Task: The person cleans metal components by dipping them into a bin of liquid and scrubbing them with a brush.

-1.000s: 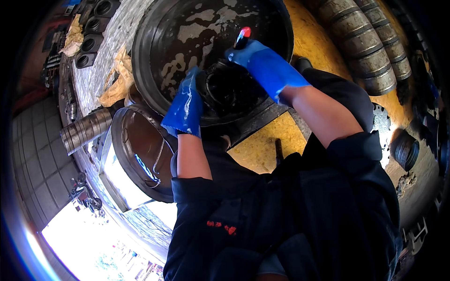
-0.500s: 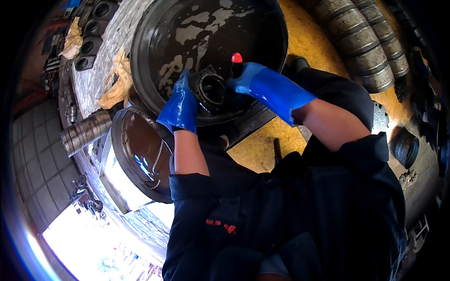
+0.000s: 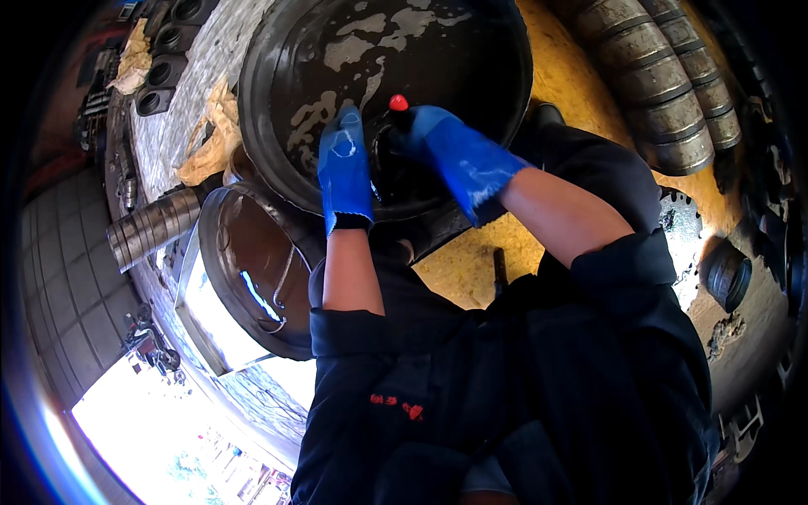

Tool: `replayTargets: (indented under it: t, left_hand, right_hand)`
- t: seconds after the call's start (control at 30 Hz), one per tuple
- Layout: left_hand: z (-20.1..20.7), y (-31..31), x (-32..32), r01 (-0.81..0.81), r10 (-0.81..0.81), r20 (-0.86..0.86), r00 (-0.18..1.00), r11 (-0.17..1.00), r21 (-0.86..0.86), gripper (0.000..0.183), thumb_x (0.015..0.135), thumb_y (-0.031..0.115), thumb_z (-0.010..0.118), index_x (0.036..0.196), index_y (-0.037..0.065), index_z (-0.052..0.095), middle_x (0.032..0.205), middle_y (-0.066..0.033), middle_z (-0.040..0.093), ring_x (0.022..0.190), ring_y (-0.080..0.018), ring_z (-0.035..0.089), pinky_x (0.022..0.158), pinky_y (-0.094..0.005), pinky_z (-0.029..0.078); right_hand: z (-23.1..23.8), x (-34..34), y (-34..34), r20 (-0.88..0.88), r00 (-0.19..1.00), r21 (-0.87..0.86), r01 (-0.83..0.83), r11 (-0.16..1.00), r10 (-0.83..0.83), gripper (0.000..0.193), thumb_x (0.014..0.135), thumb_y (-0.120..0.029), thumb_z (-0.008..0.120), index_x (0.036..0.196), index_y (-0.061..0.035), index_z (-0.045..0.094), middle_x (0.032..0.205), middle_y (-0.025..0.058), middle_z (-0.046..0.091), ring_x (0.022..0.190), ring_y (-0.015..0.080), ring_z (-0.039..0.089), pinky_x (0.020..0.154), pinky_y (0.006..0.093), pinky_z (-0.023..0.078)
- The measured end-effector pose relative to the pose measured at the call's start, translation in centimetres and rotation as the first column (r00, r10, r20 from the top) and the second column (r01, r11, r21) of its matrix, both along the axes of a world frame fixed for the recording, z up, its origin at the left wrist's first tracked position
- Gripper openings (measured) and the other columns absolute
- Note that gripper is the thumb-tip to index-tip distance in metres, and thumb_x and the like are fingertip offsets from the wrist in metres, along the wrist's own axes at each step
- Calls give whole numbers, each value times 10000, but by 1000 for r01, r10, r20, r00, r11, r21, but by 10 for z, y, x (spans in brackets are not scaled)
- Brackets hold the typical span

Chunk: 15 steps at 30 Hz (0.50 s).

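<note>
Both my hands wear blue rubber gloves and work over a large round black basin (image 3: 252, 109) holding dark liquid with pale foam patches. My left hand (image 3: 345, 164) is closed on the left side of a dark, hollow metal part (image 3: 385, 160), mostly hidden between the gloves. In my right hand (image 3: 450, 147), the fingers wrap round a dark-handled tool with a red end (image 3: 398, 103) that sticks up above the glove. The working end of this tool is hidden by the part and the glove.
Left of my knees stands a smaller round pan (image 3: 252, 269) of brown liquid with a bent wire. Beside it lies a ribbed metal cylinder (image 3: 156, 227) and crumpled brown paper (image 3: 210, 139). Stacked metal cylinders (image 3: 656, 93) stand at the right, near a dark ring (image 3: 725, 273).
My right hand and the red-ended tool have moved left, closer to my left hand. The metal part has turned, so its round opening no longer faces up in view.
</note>
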<state>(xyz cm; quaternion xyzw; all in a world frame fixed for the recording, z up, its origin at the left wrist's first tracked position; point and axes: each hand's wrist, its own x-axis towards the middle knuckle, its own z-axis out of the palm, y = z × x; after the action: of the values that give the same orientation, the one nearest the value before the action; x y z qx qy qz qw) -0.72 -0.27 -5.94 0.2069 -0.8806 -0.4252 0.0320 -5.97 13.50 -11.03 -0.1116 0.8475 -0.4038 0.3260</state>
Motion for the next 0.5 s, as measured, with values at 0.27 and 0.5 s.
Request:
replayTargets:
  t: [0.27,0.5]
  left_hand:
    - [-15,-22,4,-63,58,50,997,994,84,530,978,382,507,1274,-55,565,1256,-248,591,1189,-331,547,1016,-367,397]
    - [-7,-27,12,335,-265,211,941,821,-463,406,960,10,442,1361,4,508,1383,-223,518,1268,-326,510,1066,-366,393]
  right_hand:
    - [33,-24,24,351,933,150,31,988,-83,481,794,-395,741,1127,-51,696,1018,144,722,946,236,693,841,352,523]
    - [-2,-25,36,206,884,-92,445,891,-420,423,807,-348,740,1112,-58,702,993,151,715,915,231,690,823,349,531]
